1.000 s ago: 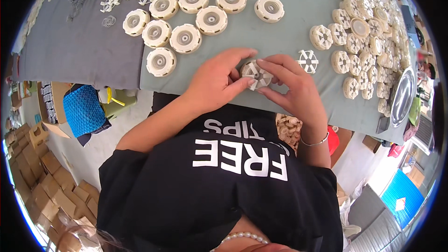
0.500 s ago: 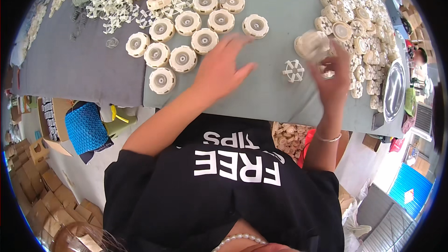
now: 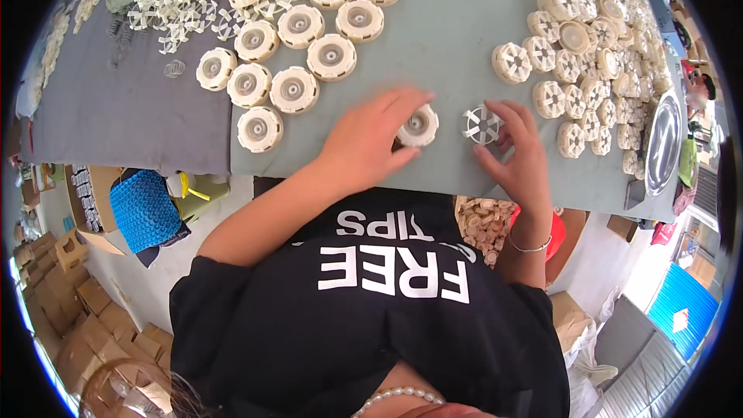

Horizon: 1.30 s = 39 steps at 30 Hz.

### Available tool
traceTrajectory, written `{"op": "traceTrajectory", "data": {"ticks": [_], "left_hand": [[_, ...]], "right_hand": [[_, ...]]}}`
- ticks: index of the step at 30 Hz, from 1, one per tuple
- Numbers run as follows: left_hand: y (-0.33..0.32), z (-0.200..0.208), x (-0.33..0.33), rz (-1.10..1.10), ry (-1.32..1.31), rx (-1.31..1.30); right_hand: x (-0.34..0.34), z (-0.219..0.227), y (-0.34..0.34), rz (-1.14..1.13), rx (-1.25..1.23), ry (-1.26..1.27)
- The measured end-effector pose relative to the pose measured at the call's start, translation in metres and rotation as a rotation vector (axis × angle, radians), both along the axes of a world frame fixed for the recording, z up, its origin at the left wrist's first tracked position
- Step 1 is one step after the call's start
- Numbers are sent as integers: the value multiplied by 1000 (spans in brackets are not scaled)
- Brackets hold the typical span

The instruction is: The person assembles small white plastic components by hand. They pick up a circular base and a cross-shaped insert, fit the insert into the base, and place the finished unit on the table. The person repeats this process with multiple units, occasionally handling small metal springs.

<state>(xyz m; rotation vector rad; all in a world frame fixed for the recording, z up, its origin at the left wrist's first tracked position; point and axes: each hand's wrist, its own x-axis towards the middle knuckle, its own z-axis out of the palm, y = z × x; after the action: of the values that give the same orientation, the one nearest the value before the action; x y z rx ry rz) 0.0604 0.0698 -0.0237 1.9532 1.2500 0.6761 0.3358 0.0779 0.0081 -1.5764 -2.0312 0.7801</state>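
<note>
My left hand (image 3: 368,143), slightly blurred, curls its fingers and thumb around the left side of a round cream plastic housing (image 3: 420,125) with a coil spring inside. The hand covers part of that housing. Just to its right, my right hand (image 3: 517,151) has its fingertips at the right edge of a white six-spoked plastic piece (image 3: 481,125), gripping it close to the tabletop. Left of my left hand, several similar cream housings (image 3: 294,90) with springs lie in a loose group.
Many cream housings with spoked faces (image 3: 573,62) are heaped at the right, beside a shiny metal tray (image 3: 662,143). Loose white spoked pieces (image 3: 174,11) and a coil spring (image 3: 175,69) lie at the far left. Below the table edge stands a box of cream parts (image 3: 486,224).
My left hand has drawn the single spring-filled housing nearer. My right hand has left a cream piece at the right heap and come down to the spoked piece.
</note>
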Motion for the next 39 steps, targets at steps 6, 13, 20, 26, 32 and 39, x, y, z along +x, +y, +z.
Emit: {"op": "traceTrajectory", "data": {"ticks": [6,13,20,26,32,39], "left_hand": [[-17,2,-6,71,-244,-203],[-16,-2,-11,109,-365,-229],[-14,-3,-14,105,-391,-294],[-7,-4,-14,115,-440,-321],[-15,-2,-14,159,-343,-172],[-2,-12,-9,161,-190,94]], "right_hand": [[-1,-5,4,-26,31,-8],[-25,10,1,170,94,146],[-64,3,-1,269,74,112],[-70,0,5,301,-1,43],[-48,10,21,204,197,-170],[-92,24,138,41,439,-50]]}}
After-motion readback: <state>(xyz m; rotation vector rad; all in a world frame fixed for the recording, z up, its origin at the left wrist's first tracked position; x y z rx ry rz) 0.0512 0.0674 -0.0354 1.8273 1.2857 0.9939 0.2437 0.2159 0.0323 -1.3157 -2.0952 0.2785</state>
